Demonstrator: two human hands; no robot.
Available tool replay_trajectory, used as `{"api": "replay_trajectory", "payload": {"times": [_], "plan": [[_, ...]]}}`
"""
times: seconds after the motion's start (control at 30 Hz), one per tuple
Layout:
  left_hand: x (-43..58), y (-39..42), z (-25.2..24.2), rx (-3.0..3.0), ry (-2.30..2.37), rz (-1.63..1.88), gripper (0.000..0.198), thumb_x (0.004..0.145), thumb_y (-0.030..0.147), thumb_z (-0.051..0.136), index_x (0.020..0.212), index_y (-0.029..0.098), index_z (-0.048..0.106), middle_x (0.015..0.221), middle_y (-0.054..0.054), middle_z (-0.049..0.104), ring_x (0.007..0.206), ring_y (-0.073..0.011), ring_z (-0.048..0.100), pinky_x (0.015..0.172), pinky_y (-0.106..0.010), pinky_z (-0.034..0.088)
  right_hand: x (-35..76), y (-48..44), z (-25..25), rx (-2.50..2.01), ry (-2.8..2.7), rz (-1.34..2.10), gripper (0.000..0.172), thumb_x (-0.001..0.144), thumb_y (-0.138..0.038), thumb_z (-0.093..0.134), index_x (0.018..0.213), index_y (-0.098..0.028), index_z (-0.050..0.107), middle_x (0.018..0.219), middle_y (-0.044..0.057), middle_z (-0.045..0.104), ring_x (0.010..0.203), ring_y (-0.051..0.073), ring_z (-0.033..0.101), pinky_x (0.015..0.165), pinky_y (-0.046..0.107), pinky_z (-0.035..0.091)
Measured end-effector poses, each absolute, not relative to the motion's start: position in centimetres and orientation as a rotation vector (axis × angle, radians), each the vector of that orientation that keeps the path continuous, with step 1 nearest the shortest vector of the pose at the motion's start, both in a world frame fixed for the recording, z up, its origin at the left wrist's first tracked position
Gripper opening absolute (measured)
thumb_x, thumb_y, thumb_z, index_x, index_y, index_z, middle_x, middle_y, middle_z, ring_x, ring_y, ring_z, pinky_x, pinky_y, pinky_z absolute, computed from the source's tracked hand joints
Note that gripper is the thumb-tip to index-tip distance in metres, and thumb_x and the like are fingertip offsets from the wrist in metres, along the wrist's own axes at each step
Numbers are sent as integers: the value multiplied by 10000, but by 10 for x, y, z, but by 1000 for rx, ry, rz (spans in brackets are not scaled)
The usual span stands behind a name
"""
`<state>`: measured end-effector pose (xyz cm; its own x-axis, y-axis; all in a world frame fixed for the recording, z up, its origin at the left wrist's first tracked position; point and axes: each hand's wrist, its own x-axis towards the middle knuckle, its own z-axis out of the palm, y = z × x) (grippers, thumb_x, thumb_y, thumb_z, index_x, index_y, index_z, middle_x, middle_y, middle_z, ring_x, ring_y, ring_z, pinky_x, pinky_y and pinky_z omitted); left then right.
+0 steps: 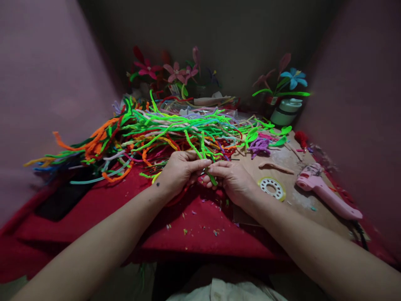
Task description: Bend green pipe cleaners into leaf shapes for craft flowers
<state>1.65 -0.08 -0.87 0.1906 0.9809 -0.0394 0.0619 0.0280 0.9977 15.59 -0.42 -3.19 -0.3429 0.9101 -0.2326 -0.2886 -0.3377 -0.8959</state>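
Note:
My left hand pinches a bright green pipe cleaner between thumb and finger above the front of the table. Two fuzzy green ends stick up from the pinch, and a green tip shows below it. Meeting it from the right, my right hand is closed on the same green piece, fingertips almost touching those of the left. Just behind the hands lies a big heap of pipe cleaners, mostly green, with orange, red, yellow and white among them.
A pink hot glue gun and a tape roll lie on a brown board at right. Purple pipe cleaners lie nearby. A dark phone-like slab is at left. Pipe-cleaner flowers and a mint roll stand behind.

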Motion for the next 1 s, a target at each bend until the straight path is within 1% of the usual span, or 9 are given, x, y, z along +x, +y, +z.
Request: {"api": "replay_trajectory", "payload": {"times": [0.13,0.23,0.37,0.47,0.57,0.67,0.83,0.9,1.0], "plan": [[16,-3,-4,1407,1218,995,296,723,325,622,538,142,481,410,44,451,342,-50,368,341,-185,236,156,-5,-30,-986,-994,1764,85,649,-204,610,665,-124,586,567,27,641,451,93,545,410,190,349],[14,-4,1,1506,1250,1092,186,731,293,612,655,130,561,499,39,495,407,-56,410,392,-175,317,157,-5,-27,-978,-949,1763,93,639,-202,626,672,-128,580,538,10,626,425,91,535,417,197,367],[7,-2,2,1884,1143,1179,91,766,209,575,810,151,630,745,-13,579,667,-103,535,620,-205,441,159,-3,-26,-954,-951,1796,100,628,-200,637,657,-134,569,519,0,613,408,91,528,407,199,361],[0,1,-2,2322,1024,1181,148,788,205,556,883,198,669,901,-42,553,850,-138,533,754,-240,440,161,-2,-26,-910,-997,1812,82,628,-194,630,633,-135,574,505,-6,604,404,82,512,413,201,357],[-6,2,-4,2529,1007,1058,168,821,240,512,874,211,669,928,-46,526,850,-137,528,740,-239,443,164,-1,-24,-891,-1076,1821,59,628,-173,607,597,-137,570,477,-17,587,385,72,479,402,200,325],[-11,1,1,2666,1019,863,195,842,264,470,839,203,656,925,-58,570,852,-147,537,752,-245,426,165,0,-20,-902,-1194,1804,86,623,-164,597,550,-134,562,457,-18,571,377,68,444,403,207,314],[-15,-5,13,2579,1043,614,167,801,248,504,707,177,622,738,-37,598,686,-133,522,649,-225,386,163,-5,-15,-941,-1467,1721,134,650,-211,603,548,-138,556,463,-18,551,401,74,433,432,218,329],[-14,-7,17,2313,1137,600,165,747,265,566,620,162,586,607,-8,539,554,-103,461,531,-203,348,162,-12,-14,-989,-1632,1512,151,695,-226,577,568,-145,561,480,-17,542,433,81,445,456,219,340],[-10,-9,18,1644,1180,612,250,680,316,631,539,152,505,449,40,376,397,-58,298,381,-185,219,162,-23,-10,-987,-1909,845,142,761,-173,506,655,-157,600,578,9,584,540,106,504,540,236,371]]}}
